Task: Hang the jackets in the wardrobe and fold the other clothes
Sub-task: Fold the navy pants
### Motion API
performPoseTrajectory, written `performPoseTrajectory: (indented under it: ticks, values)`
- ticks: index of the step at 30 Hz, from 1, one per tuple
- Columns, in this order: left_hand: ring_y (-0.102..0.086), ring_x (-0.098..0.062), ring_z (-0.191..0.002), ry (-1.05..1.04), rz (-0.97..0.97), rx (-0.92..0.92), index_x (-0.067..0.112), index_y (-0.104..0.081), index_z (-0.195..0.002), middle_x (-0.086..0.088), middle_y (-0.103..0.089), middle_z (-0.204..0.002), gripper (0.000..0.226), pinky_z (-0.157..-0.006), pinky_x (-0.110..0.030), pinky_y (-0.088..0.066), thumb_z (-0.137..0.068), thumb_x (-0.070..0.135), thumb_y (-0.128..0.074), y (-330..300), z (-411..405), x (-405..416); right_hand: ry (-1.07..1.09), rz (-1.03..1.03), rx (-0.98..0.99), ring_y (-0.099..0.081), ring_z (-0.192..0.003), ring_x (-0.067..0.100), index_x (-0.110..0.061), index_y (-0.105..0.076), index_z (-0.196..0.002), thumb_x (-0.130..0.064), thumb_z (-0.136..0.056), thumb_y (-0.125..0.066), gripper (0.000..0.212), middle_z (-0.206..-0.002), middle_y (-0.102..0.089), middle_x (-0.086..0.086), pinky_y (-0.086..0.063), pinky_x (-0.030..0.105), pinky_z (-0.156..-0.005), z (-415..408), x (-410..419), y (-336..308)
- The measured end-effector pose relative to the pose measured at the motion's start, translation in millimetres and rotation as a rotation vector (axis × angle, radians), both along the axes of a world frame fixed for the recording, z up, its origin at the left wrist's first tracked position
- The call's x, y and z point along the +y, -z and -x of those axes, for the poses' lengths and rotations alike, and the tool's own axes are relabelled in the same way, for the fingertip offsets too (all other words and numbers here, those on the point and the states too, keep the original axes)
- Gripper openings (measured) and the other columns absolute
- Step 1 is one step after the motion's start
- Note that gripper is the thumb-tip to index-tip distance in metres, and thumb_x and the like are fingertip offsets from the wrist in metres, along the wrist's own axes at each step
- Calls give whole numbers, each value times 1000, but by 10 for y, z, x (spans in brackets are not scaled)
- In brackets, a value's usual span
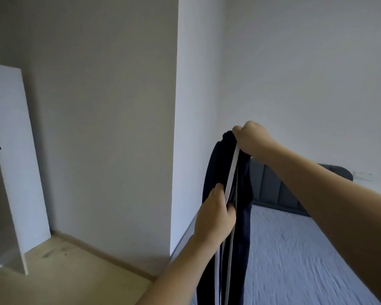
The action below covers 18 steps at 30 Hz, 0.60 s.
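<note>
Hanging long and narrow above the bed (295,249), the dark navy trousers (240,216) with white side stripes were gripped at the top by the right hand (251,137) and pinched lower by the left hand (216,214).

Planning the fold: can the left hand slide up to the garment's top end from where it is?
Probably yes: the left hand holds the dark garment midway, with bare fabric up to the right hand's grip.

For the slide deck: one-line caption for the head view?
Right hand holds up a dark navy white-striped garment by its top, left hand gripping it lower, beside the bed.
</note>
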<state>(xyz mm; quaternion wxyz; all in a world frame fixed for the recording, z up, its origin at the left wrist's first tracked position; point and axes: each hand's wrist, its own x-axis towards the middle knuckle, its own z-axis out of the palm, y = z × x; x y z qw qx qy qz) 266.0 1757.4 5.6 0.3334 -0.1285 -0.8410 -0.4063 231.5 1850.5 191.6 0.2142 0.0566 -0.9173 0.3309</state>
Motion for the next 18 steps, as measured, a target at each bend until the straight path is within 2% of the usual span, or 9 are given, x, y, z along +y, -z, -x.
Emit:
performPoseTrajectory:
  ticks: [2, 5, 8, 10, 12, 14, 15, 17, 18]
  values:
    - [-55, -14, -71, 29, -2, 73, 23, -42, -98, 4, -54, -86, 8, -62, -29, -48, -93, 27, -45, -32, -18, 52, -19, 102, 62, -22, -57, 16, -13, -28, -68, -8, -92, -37, 25, -66, -30, 2, -21, 28, -47, 3, 19, 3]
    - [-57, -12, -85, -61, 61, 30, 20, -45, -121, 5, -53, -102, 56, -67, -34, -55, -85, 62, -39, 57, -53, 177, -10, 282, 116, -29, -57, 15, -13, -32, -73, -17, -91, -38, 19, -69, -36, 1, -25, 29, -49, 5, 29, 3]
    - [-59, -21, -97, -257, 96, -127, 13, -35, -139, -1, -49, -116, 81, -68, -35, -56, -78, 64, -51, 241, -55, 286, -15, 424, 152, -33, -58, 13, -14, -36, -77, -20, -91, -36, 15, -72, -39, -1, -28, 29, -49, 19, -7, 29]
    - [-63, -24, -97, -271, 58, -228, 12, -36, -138, -4, -52, -118, 67, -70, -33, -57, -84, 45, -55, 394, -1, 270, 9, 555, 181, -35, -60, 14, -12, -38, -82, -20, -93, -35, 14, -73, -40, -1, -29, 29, -49, 34, -50, 54]
    - [-66, -27, -92, -285, -24, -315, 13, -50, -123, -6, -62, -109, 38, -72, -33, -56, -89, 27, -50, 570, 50, 157, 45, 666, 222, -42, -71, 19, -15, -36, -75, -18, -96, -33, 22, -82, -45, 4, -38, 29, -57, 70, -68, 71]
    - [-68, -29, -87, -307, -114, -366, 14, -59, -107, -7, -69, -96, 22, -72, -34, -55, -91, 20, -46, 776, 58, -16, 92, 771, 226, -46, -82, 24, -19, -34, -70, -14, -97, -27, 29, -96, -47, 8, -44, 32, -69, 130, -52, 144]
    - [-68, -29, -86, -315, -138, -364, 14, -63, -104, -8, -71, -92, 22, -70, -32, -53, -92, 19, -46, 877, 60, -107, 116, 878, 207, -47, -82, 24, -16, -38, -73, -13, -97, -26, 28, -94, -48, 7, -43, 31, -65, 165, -44, 210]
    - [-68, -30, -86, -352, -169, -355, 12, -67, -104, -9, -72, -92, 23, -67, -28, -49, -94, 16, -46, 1022, 65, -307, 127, 1072, 155, -47, -71, 18, -4, -52, -96, -18, -99, -29, 26, -84, -50, 5, -37, 26, -53, 272, -39, 436]
    - [-68, -30, -87, -383, -187, -362, 11, -68, -105, -10, -72, -93, 24, -67, -29, -48, -95, 15, -47, 1052, 75, -421, 132, 1099, 126, -46, -67, 15, -1, -51, -114, -19, -100, -30, 31, -90, -55, 6, -35, 23, -51, 303, -62, 576]
